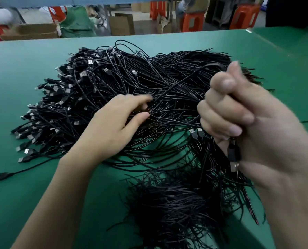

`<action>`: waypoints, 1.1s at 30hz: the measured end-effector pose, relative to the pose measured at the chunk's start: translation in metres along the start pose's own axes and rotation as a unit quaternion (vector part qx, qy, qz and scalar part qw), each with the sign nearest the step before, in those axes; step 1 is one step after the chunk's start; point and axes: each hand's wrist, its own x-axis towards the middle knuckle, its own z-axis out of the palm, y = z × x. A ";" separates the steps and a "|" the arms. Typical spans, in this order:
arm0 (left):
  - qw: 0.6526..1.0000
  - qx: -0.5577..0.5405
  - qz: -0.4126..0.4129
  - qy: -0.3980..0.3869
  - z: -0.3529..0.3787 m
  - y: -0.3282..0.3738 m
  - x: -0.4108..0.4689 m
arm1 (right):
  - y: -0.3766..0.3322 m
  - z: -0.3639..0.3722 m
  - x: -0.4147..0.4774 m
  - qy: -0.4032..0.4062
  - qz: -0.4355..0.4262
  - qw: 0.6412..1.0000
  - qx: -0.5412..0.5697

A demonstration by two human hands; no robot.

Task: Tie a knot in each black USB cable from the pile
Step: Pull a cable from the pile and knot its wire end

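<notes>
A big pile of black USB cables (124, 83) covers the middle of the green table (23, 72), plugs fanned out to the left. My left hand (113, 128) reaches into the pile's middle, thumb and fingers pinching at strands there. Raised close to the camera on the right, my right hand (248, 126) grips a black USB cable (233, 155) in a fist; its silver plug hangs below the palm and its cord runs up over the pile. A second heap of cable ends (176, 203) lies near the front edge.
The table's front edge runs diagonally at the lower right. Beyond the far edge stand cardboard boxes (121, 24), orange stools (192, 21) and a green bag (76, 22). A single cable (4, 175) lies apart at the left.
</notes>
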 end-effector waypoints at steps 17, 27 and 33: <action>0.956 -0.275 0.095 0.037 -0.006 0.047 -0.003 | 0.038 0.020 0.002 -0.139 0.078 0.987 0.020; 0.978 -0.136 0.059 -0.145 -0.002 0.064 -0.005 | 0.034 -0.003 0.009 0.104 -0.220 0.942 -0.233; 0.992 0.082 0.089 -0.024 -0.036 0.052 -0.006 | 0.044 -0.017 0.009 0.124 -0.119 0.772 -0.612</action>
